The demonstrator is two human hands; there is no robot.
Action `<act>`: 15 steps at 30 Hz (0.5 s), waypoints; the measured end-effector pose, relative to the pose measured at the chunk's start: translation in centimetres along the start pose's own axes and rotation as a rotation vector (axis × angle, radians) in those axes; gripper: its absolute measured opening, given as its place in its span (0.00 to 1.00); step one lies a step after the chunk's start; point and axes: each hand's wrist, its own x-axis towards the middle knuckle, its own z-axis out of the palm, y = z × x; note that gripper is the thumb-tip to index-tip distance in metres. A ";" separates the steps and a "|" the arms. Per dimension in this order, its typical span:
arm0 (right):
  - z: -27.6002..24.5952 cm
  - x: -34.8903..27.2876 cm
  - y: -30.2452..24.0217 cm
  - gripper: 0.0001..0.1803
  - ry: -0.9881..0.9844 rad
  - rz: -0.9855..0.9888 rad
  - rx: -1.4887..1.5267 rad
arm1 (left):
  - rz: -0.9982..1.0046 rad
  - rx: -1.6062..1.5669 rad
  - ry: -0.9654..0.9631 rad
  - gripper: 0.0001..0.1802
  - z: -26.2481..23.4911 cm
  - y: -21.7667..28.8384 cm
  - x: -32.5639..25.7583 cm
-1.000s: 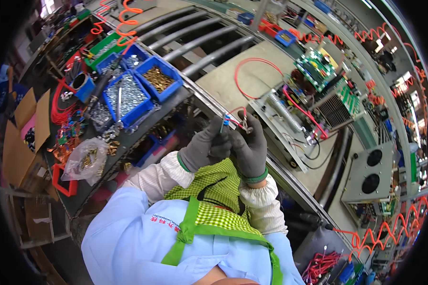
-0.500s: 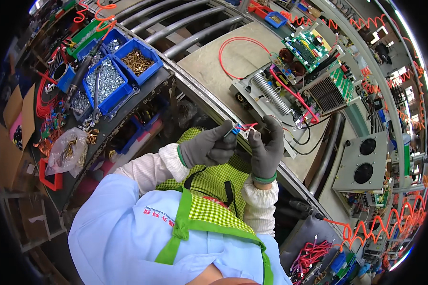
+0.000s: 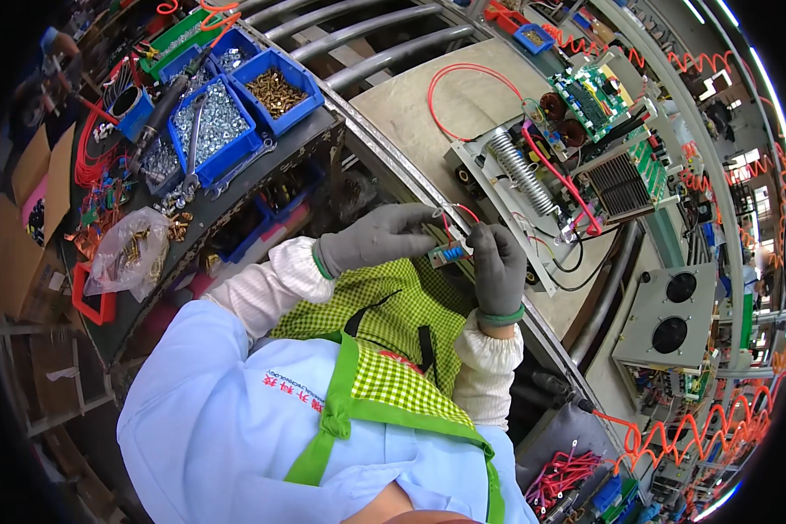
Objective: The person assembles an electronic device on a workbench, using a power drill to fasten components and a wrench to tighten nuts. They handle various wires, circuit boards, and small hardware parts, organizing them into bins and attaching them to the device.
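Note:
A small part with blue blocks (image 3: 451, 254) is between my two gloved hands, above the edge of the bench. Short red wires (image 3: 467, 211) loop up from it, and a ring lug shows near my left fingertips. My left hand (image 3: 377, 237), in a grey glove, closes on the part from the left, with its fingers fairly straight. At the other side, my right hand (image 3: 499, 265) has thumb and fingers pinched at a red wire beside the part. The fingertips partly cover what each hand grips. Just beyond stands an open metal chassis with a silver coil (image 3: 520, 170).
Blue bins of washers (image 3: 210, 127) and brass screws (image 3: 275, 92) stand at the left, with wrenches and a plastic bag (image 3: 131, 258). Green circuit boards (image 3: 592, 98) and a grey box with two fans (image 3: 668, 310) are at the right. Red cables (image 3: 563, 480) lie lower right.
My hands have shifted: the left is flatter and reaches along the part, and the right has closed from spread fingers to a pinch. The blue part has turned and sits slightly lower.

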 end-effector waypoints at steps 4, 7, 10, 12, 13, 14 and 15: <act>1.0 -0.1 -0.3 0.15 -0.012 0.081 0.107 | 0.084 -0.024 0.085 0.23 0.7 0.6 0.4; 0.9 -0.3 -0.8 0.16 -0.023 0.164 0.184 | 0.021 -0.121 0.197 0.17 1.1 1.2 0.6; 0.8 -0.5 -0.5 0.17 0.039 0.201 0.218 | -0.170 -0.330 0.359 0.09 1.3 2.3 0.7; 0.6 -0.6 -0.1 0.17 0.053 0.219 0.235 | -0.141 -0.580 0.314 0.09 0.2 0.7 0.9; 0.4 -0.7 0.2 0.18 0.048 0.218 0.237 | -0.125 -0.704 0.291 0.09 -0.3 0.1 0.9; 0.3 -0.8 0.4 0.18 0.042 0.217 0.238 | -0.067 -0.612 0.288 0.10 -0.5 -0.5 0.9; 0.3 -1.0 0.5 0.18 0.034 0.222 0.239 | -0.013 -0.521 0.288 0.10 -0.3 -0.5 0.9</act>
